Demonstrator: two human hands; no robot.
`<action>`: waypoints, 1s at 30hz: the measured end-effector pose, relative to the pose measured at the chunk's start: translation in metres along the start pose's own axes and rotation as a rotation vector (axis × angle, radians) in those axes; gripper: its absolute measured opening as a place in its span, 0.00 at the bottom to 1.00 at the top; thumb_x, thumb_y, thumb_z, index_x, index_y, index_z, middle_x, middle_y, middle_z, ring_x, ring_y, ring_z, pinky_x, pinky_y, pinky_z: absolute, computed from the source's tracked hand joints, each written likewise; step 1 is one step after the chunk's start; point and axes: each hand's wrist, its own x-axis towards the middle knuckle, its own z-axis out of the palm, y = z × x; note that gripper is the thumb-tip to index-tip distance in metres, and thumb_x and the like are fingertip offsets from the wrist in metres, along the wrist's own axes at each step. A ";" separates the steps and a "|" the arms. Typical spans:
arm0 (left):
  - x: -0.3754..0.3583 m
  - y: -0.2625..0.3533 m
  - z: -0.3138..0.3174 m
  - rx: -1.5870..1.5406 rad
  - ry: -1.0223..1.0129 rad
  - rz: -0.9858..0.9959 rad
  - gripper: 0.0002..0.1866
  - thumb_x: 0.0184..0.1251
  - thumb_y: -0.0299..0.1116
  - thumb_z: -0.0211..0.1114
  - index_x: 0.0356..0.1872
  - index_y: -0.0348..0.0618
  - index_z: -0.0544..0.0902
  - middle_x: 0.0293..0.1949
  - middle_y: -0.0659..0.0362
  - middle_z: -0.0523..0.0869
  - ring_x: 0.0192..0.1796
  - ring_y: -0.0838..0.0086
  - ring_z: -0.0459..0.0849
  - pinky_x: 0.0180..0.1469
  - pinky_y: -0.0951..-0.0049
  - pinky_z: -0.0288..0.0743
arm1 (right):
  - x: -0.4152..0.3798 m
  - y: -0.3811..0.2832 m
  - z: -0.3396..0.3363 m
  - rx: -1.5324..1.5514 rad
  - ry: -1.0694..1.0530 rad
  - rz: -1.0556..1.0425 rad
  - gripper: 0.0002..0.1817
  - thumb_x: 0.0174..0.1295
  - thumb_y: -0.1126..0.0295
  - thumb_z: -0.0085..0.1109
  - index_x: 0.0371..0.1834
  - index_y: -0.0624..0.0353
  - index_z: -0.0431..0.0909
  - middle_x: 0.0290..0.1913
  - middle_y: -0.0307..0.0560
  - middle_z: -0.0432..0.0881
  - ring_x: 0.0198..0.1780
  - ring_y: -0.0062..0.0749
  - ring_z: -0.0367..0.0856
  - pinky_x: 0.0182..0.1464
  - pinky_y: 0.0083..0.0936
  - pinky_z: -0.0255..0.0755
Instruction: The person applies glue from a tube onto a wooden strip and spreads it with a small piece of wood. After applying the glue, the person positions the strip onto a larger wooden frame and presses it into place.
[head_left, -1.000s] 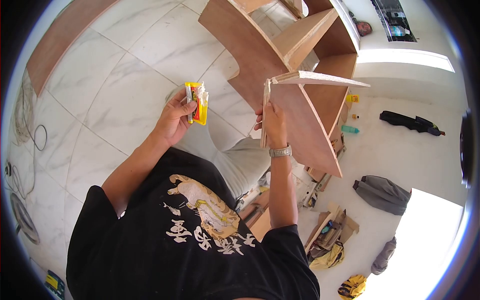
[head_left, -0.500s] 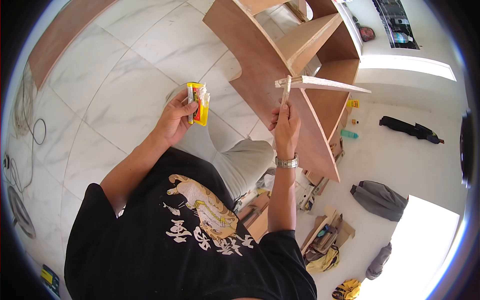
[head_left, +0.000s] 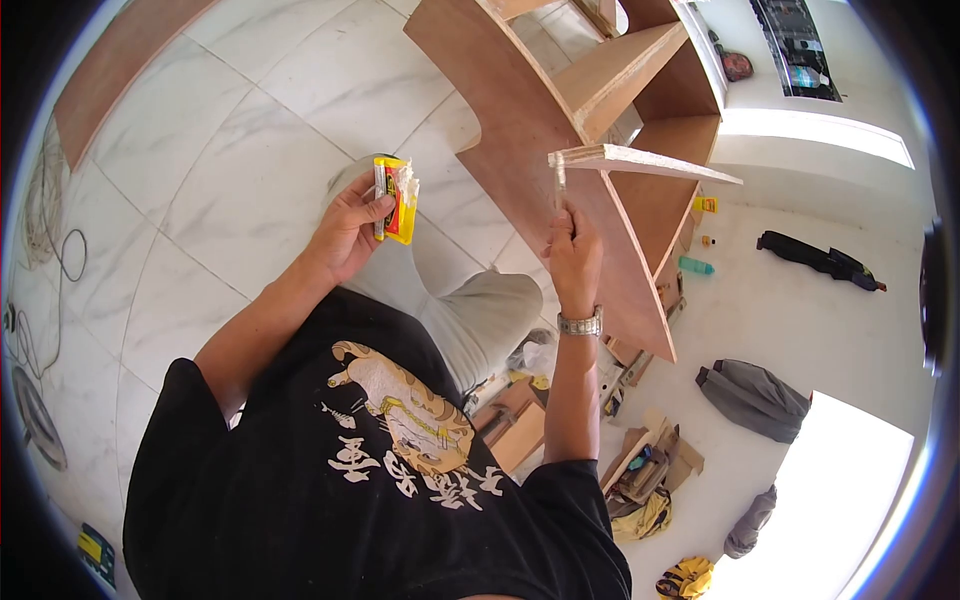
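Note:
My left hand [head_left: 350, 228] is closed around a small yellow and red plastic container [head_left: 401, 215], its side and opening smeared with white, glue-like paste. My right hand [head_left: 574, 262] pinches a thin, pale stick-like applicator [head_left: 560, 185], perhaps a brush, coated whitish at the tip. That tip meets the near end of a wooden board [head_left: 640, 163] that juts out from a brown plywood cabinet frame [head_left: 560, 170]. White, rough material shows along the board's edge. Whether the applicator has bristles, I cannot make out.
Marble-look tiles [head_left: 260, 150] cover the floor. A brown panel [head_left: 125, 75] lies at the upper left, with cables [head_left: 65, 300] below it. At right are a teal bottle [head_left: 697, 265], a dark garment [head_left: 755, 400] and an open cardboard box [head_left: 680, 460] of tools.
My right hand has shifted slightly down, and the applicator's tip has moved left and down onto the board's end. My left hand with the container has barely moved.

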 end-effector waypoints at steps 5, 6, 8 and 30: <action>0.002 -0.002 -0.001 -0.005 0.006 -0.002 0.25 0.71 0.25 0.66 0.68 0.45 0.75 0.56 0.60 0.86 0.57 0.74 0.85 0.60 0.71 0.80 | 0.007 0.009 0.001 -0.141 -0.006 0.010 0.15 0.73 0.68 0.52 0.51 0.70 0.82 0.34 0.63 0.83 0.34 0.55 0.80 0.41 0.44 0.72; 0.002 -0.002 -0.002 -0.005 0.006 -0.001 0.25 0.71 0.25 0.66 0.68 0.45 0.75 0.56 0.60 0.86 0.57 0.74 0.85 0.60 0.71 0.80 | 0.007 0.009 0.000 -0.118 0.026 0.007 0.16 0.73 0.68 0.52 0.51 0.71 0.82 0.33 0.61 0.83 0.33 0.52 0.81 0.39 0.42 0.74; 0.002 -0.003 -0.004 -0.005 0.012 0.001 0.25 0.71 0.25 0.66 0.68 0.44 0.75 0.56 0.59 0.85 0.57 0.74 0.85 0.60 0.71 0.80 | 0.005 0.010 -0.004 -0.074 0.094 0.006 0.16 0.74 0.68 0.52 0.50 0.73 0.81 0.32 0.58 0.82 0.31 0.46 0.81 0.36 0.39 0.77; 0.004 -0.002 -0.006 -0.039 0.014 -0.008 0.25 0.72 0.25 0.65 0.69 0.41 0.73 0.55 0.58 0.85 0.56 0.73 0.85 0.61 0.71 0.81 | 0.011 -0.001 0.032 0.395 -0.045 0.237 0.17 0.77 0.66 0.47 0.51 0.72 0.78 0.31 0.43 0.75 0.26 0.22 0.77 0.26 0.24 0.85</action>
